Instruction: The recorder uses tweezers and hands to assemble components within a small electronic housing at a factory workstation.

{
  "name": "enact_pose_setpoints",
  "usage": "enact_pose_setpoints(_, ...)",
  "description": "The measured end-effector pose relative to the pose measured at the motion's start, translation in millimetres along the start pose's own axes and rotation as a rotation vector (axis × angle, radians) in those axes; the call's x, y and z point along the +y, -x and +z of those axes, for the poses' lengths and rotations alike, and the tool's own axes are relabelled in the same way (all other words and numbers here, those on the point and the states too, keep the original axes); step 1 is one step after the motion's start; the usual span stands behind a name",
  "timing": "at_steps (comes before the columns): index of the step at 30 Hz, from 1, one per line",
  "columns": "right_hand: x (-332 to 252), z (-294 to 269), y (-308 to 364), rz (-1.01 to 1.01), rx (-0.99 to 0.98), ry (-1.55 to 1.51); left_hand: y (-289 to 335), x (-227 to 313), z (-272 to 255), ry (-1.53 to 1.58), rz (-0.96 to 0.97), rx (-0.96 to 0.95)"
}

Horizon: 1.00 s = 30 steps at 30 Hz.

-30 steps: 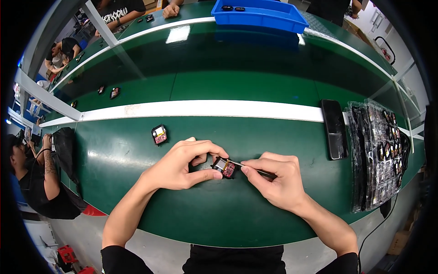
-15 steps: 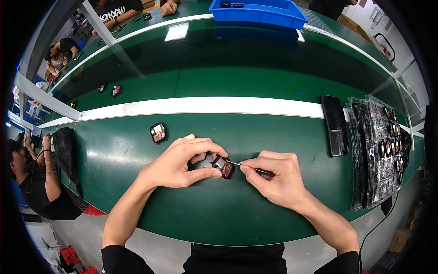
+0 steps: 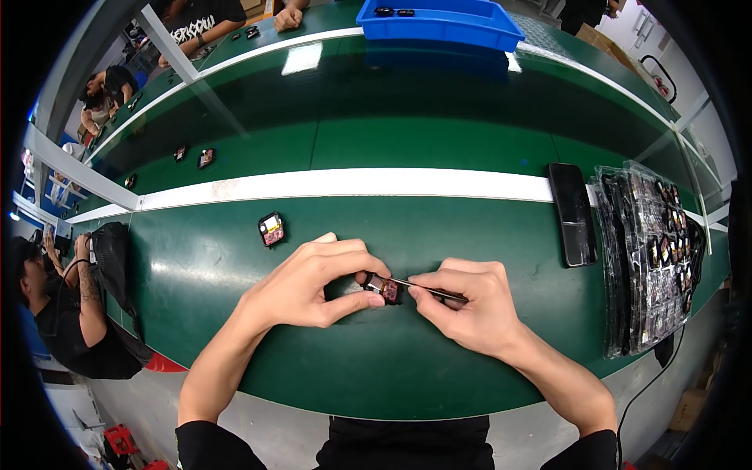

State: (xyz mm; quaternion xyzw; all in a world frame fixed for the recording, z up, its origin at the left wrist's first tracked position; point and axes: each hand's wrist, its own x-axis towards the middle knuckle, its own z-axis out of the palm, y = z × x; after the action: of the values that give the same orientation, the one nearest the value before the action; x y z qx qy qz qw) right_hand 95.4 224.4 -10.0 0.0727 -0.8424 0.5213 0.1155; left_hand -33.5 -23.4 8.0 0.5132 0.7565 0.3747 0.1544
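My left hand [image 3: 313, 283] pinches a small dark square part [image 3: 384, 287] with a reddish face against the green table [image 3: 235, 305]. My right hand [image 3: 466, 305] grips thin tweezers [image 3: 427, 288] whose tip touches the top of that part. A second small square part [image 3: 271, 229] with a pale and red face lies on the table to the left, apart from both hands.
A black phone [image 3: 572, 213] lies at the right beside a stack of clear trays [image 3: 650, 258] holding several small parts. A white stripe [image 3: 352, 185] crosses the table. A blue bin [image 3: 439, 22] stands at the back. Other people sit at the left and far end.
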Motion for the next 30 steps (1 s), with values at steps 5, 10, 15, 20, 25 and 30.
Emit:
enact_pose_setpoints(5, 7.9, 0.7, 3.5, -0.072, 0.01, 0.0, -1.9, -0.1, 0.9, -0.006, 0.001, -0.001)
enact_pose_setpoints(10, 0.4, -8.9, -1.9, -0.056, 0.023, 0.019, -2.5, -0.1, -2.8, -0.016, -0.026, -0.023)
enact_pose_setpoints(15, 1.5, -10.5, -0.3, 0.056, 0.075, -0.069, -2.3, -1.1, 2.1, -0.052, -0.029, 0.029)
enact_pose_setpoints(20, -7.7, 2.5, 9.5, 0.008, -0.03, 0.063, 4.7, -0.7, 5.8, -0.047, 0.009, 0.037)
enact_pose_setpoints(25, -16.3, 11.9, 11.7, -0.086, -0.067, 0.357, 9.0, 0.9, 6.0, 0.074, -0.076, -0.049)
enact_pose_setpoints(30, -11.7, 14.1, 7.8, -0.138, -0.077, 0.335, 13.9, 10.6, -7.4, 0.089, -0.125, -0.067)
